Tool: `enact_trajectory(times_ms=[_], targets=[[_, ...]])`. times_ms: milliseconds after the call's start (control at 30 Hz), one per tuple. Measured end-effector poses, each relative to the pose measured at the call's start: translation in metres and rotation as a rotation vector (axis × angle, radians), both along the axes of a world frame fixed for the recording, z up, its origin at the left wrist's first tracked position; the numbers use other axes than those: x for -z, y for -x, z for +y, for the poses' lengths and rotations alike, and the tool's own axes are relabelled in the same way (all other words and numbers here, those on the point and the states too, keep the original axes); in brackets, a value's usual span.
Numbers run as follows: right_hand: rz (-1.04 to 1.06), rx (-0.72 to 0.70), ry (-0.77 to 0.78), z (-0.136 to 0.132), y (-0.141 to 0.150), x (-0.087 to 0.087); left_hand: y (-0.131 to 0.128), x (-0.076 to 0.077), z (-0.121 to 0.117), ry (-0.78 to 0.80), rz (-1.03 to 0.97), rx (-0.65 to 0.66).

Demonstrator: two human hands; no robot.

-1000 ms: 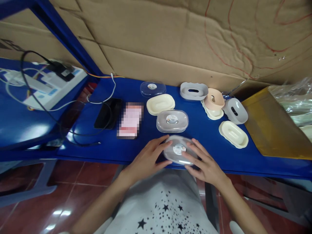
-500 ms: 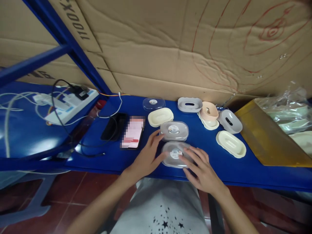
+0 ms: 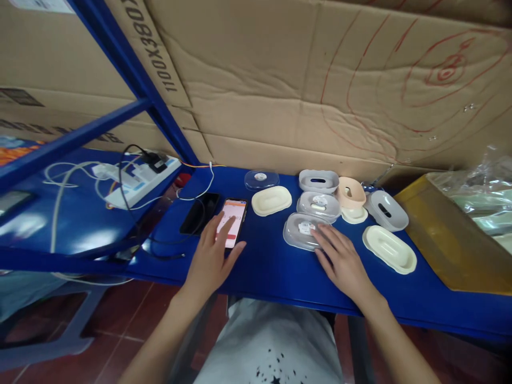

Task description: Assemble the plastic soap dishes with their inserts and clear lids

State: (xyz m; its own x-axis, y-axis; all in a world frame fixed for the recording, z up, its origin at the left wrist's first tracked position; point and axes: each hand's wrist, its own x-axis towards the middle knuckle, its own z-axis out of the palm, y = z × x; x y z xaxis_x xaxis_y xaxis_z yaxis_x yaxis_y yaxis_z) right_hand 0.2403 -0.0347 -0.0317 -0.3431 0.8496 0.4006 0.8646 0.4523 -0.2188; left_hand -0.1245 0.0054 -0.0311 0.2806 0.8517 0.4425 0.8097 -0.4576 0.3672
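My left hand (image 3: pixel 210 257) is open over a smartphone (image 3: pixel 241 209) with a lit screen. Its fingertips overlap the screen; whether they touch it I cannot tell. My right hand (image 3: pixel 344 260) lies open, fingers stretched, its tips on the right side of a grey soap box with a clear lid (image 3: pixel 295 238) and a round label. Directly behind stands a similar lidded soap box (image 3: pixel 305 205). Farther back are a grey soap box base (image 3: pixel 318 188) with a slot, a peach one (image 3: pixel 347 200) and another grey one (image 3: pixel 396 220). A cream tray (image 3: pixel 271 201) lies between the phone and the boxes.
A second cream tray (image 3: pixel 390 249) lies right of my right hand, beside a brown carton (image 3: pixel 452 261) with plastic-wrapped pieces. A loose clear lid (image 3: pixel 261 180) is near the cardboard wall. On the left are a black phone-like object (image 3: pixel 196 216), cables and a power strip (image 3: pixel 138 186).
My left hand has moved left, from the lidded soap boxes to the smartphone. Both lidded boxes have shifted right and back, my right hand still on the nearer one. The view has tilted too.
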Motion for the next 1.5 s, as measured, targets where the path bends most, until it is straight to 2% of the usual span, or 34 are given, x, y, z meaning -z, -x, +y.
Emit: enact_trajectory(times_ms=[100, 233, 367, 467, 567, 667, 733, 800, 867, 1000, 1067, 1167, 1267, 1367, 1500], targets=[[-0.036, -0.052, 0.026, 0.010, 0.006, -0.007, 0.012, 0.014, -0.006, -0.019, 0.044, -0.052], [-0.053, -0.076, 0.039, 0.016, 0.012, -0.013, 0.013, 0.024, -0.008, -0.022, 0.051, -0.059], [-0.062, -0.056, 0.037, 0.015, 0.015, -0.010, 0.013, 0.025, -0.005, -0.027, 0.044, -0.053], [-0.071, -0.066, 0.051, 0.014, 0.015, -0.009, 0.010, 0.021, -0.006, -0.031, 0.028, -0.028], [-0.077, -0.110, 0.073, 0.016, 0.013, -0.016, -0.003, 0.011, -0.008, -0.035, 0.002, 0.032], [-0.067, -0.146, 0.066, 0.027, 0.005, -0.035, -0.025, -0.004, -0.003, -0.051, 0.033, 0.174], [-0.034, -0.124, 0.046, 0.040, -0.003, -0.051, -0.039, -0.016, 0.012, -0.075, 0.075, 0.278], [0.008, -0.089, 0.015, 0.055, -0.011, -0.060, -0.049, -0.031, 0.037, -0.097, 0.098, 0.292], [0.047, -0.063, -0.023, 0.070, -0.019, -0.060, -0.054, -0.046, 0.068, -0.080, 0.165, 0.237], [0.092, -0.026, -0.081, 0.083, -0.030, -0.036, -0.058, -0.065, 0.114, 0.037, 0.382, 0.166], [0.084, -0.033, -0.085, 0.082, -0.032, -0.025, -0.062, -0.063, 0.121, 0.123, 0.468, 0.190], [0.082, -0.057, -0.103, 0.076, -0.028, -0.020, -0.069, -0.049, 0.118, 0.194, 0.491, 0.216], [0.102, -0.076, -0.144, 0.069, -0.019, -0.026, -0.072, -0.034, 0.113, 0.169, 0.494, 0.203], [0.076, -0.091, -0.156, 0.064, -0.016, -0.036, -0.070, -0.026, 0.114, 0.157, 0.534, 0.185], [0.058, 0.015, -0.185, 0.062, -0.036, -0.049, -0.066, -0.023, 0.116, 0.165, 0.543, 0.204]])
